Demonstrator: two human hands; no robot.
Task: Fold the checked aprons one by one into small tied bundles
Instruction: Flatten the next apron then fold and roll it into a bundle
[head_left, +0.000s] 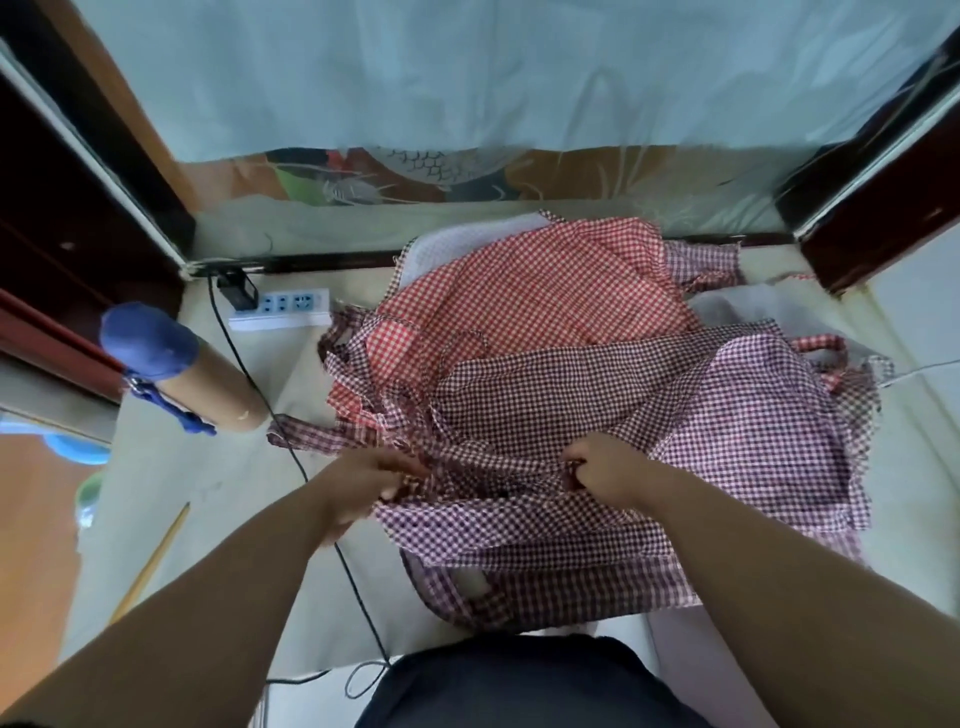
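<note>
A heap of checked aprons lies on the pale surface in front of me. On top and nearest is a dark purple checked apron (597, 415), spread loosely with a folded band across its near edge. Behind it lies a red checked apron (530, 296). My left hand (371, 480) pinches the purple apron's left edge, where ties (311, 434) trail out. My right hand (605, 467) grips a bunch of the same purple cloth at its middle, fingers curled into the fabric. More purple checked cloth (706, 265) shows at the back right.
A cardboard tube (208, 384) with a blue cap and strap lies at the left. A white power strip (283, 309) sits behind it, and a black cable (311, 478) runs past my left hand. A thin wooden stick (150, 561) lies at the left. Dark wooden frames flank both sides.
</note>
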